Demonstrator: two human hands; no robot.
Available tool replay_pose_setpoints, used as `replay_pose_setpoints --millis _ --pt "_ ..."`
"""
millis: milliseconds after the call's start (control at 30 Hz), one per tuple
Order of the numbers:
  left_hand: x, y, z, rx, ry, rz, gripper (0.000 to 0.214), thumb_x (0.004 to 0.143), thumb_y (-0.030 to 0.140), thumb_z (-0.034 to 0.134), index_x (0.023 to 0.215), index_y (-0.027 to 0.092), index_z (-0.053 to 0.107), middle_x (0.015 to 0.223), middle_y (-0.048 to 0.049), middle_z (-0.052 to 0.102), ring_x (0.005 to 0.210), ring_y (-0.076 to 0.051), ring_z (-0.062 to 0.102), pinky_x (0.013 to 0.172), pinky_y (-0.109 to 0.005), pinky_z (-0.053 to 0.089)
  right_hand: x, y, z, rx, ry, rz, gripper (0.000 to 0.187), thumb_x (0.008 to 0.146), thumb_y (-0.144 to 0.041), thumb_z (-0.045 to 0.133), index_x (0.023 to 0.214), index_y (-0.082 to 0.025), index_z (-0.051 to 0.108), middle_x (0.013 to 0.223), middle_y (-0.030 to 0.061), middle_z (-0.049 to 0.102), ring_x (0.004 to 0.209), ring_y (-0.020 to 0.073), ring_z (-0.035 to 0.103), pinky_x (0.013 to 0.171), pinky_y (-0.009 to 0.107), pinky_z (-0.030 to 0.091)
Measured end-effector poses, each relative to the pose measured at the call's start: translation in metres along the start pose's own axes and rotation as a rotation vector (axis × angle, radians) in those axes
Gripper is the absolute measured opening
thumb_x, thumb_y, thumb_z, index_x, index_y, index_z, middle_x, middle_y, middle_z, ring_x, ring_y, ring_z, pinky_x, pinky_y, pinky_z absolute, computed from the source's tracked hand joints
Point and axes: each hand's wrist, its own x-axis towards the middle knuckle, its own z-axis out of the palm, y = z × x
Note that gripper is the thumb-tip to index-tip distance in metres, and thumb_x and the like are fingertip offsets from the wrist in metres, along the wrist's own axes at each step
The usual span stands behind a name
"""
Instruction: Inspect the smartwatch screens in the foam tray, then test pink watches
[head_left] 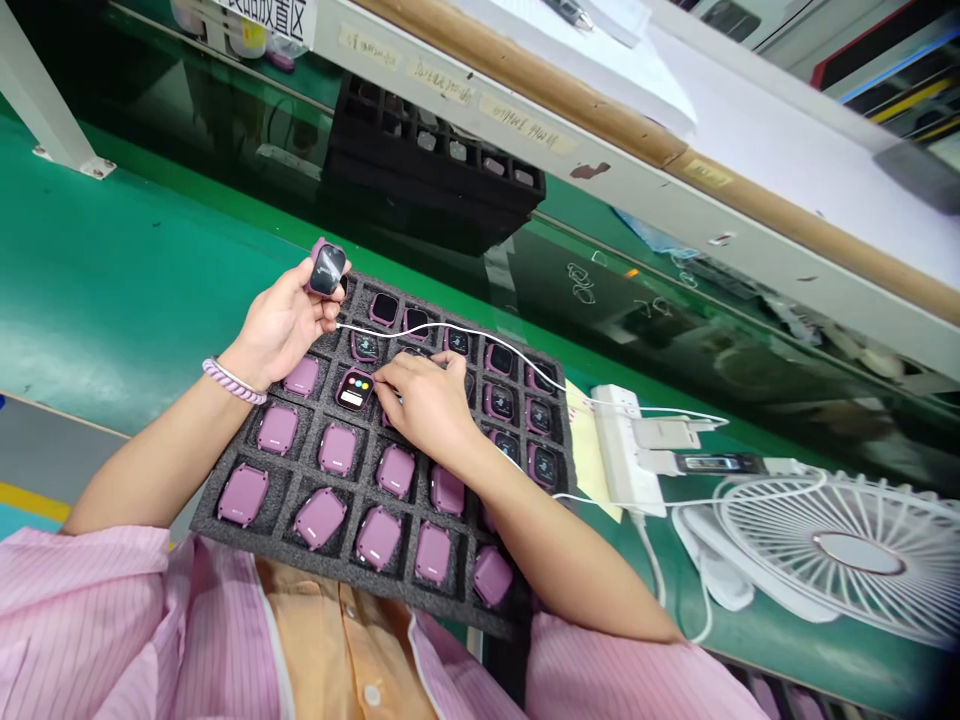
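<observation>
My left hand [289, 315] is raised over the far left corner of the tray, fingers closed around a purple smartwatch [328, 270] with a dark, glossy screen. A thin white cable [480, 335] runs to its lower fingers; the cable's end is hidden there. My right hand [431, 395] reaches over the middle of the foam tray [300, 490], fingertips together at the right edge of a lit smartwatch [355, 389] with coloured dots on its screen. In the other compartments lie several purple watches, the near ones back up, the far ones screen up.
To the right are a white power strip [626, 450] with plugged-in chargers and a white fan [855, 550]. A shelf [525, 120] crosses above the green bench [150, 270]. Behind the tray, a black stack of trays [420, 180] stands on the dark belt.
</observation>
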Motion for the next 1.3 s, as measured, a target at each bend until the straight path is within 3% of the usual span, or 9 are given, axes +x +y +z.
replay_pose_setpoints --millis 167,267,367,500,667,833,1033,1300 --pt "0.005 0.000 -0.006 0.001 0.040 0.012 0.034 0.103 0.046 0.058 0.103 0.015 0.071 0.077 -0.0016 0.066 0.058 -0.010 0.056 0.058 -0.024 0.049 0.003 -0.001 0.000 -0.034 0.077 -0.006 0.021 0.101 -0.016 0.059 0.088 -0.019 0.075 0.091 0.0039 0.074 0.087 0.0230 0.063 0.087 0.041 0.022" --pt "0.008 -0.002 -0.010 -0.007 0.059 0.014 0.037 0.101 0.052 0.062 0.100 0.016 0.071 0.074 -0.0017 0.066 0.056 -0.010 0.056 0.056 -0.024 0.048 0.003 -0.004 -0.004 -0.132 0.212 0.012 0.024 0.103 -0.015 0.056 0.087 -0.018 0.073 0.090 0.0052 0.074 0.084 0.0233 0.060 0.089 0.042 0.021" --pt "0.008 -0.003 -0.011 -0.024 0.138 0.015 0.035 0.103 0.047 0.058 0.097 0.015 0.070 0.071 -0.0018 0.065 0.053 -0.010 0.054 0.053 -0.023 0.046 0.004 -0.014 -0.009 -0.124 0.308 -0.029 0.023 0.106 -0.018 0.056 0.092 -0.020 0.074 0.092 0.0047 0.074 0.086 0.0232 0.061 0.090 0.043 0.021" --pt "0.007 -0.001 -0.007 -0.044 0.240 0.021 0.031 0.103 0.038 0.053 0.088 0.016 0.068 0.067 -0.0012 0.064 0.050 -0.009 0.052 0.051 -0.021 0.044 0.009 -0.039 -0.003 -0.034 0.250 -0.172 0.019 0.107 -0.022 0.060 0.096 -0.022 0.075 0.093 0.0024 0.075 0.088 0.0219 0.062 0.092 0.043 0.021" --pt "0.005 0.001 -0.002 -0.060 0.284 -0.004 0.034 0.105 0.034 0.046 0.084 0.016 0.066 0.066 -0.0010 0.063 0.049 -0.009 0.051 0.051 -0.020 0.042 0.019 -0.057 0.005 -0.040 0.092 -0.207 0.018 0.101 -0.013 0.063 0.087 -0.018 0.074 0.089 0.0033 0.075 0.085 0.0217 0.062 0.094 0.043 0.021" --pt "0.005 0.001 0.000 -0.084 0.296 -0.013 0.034 0.105 0.035 0.046 0.084 0.016 0.066 0.066 -0.0007 0.062 0.048 -0.008 0.051 0.050 -0.020 0.042 0.025 -0.050 -0.002 0.172 0.067 -0.100 0.017 0.101 -0.013 0.061 0.093 -0.019 0.075 0.093 0.0007 0.075 0.084 0.0188 0.064 0.086 0.040 0.023" --pt "0.006 0.006 -0.003 -0.130 0.354 0.027 0.035 0.105 0.037 0.047 0.084 0.016 0.067 0.063 0.0004 0.060 0.045 -0.008 0.049 0.048 -0.020 0.040 0.035 -0.042 0.009 0.070 0.001 -0.014 0.020 0.103 -0.016 0.061 0.099 -0.021 0.080 0.098 0.0054 0.074 0.092 0.0234 0.064 0.085 0.041 0.022" --pt "0.008 0.006 -0.005 -0.156 0.329 0.026 0.031 0.103 0.034 0.048 0.084 0.017 0.065 0.061 0.0003 0.061 0.045 -0.009 0.049 0.046 -0.021 0.040 0.034 -0.039 0.017 0.109 0.060 -0.022 0.018 0.102 -0.017 0.064 0.102 -0.023 0.081 0.099 0.0050 0.071 0.092 0.0221 0.063 0.085 0.040 0.022"
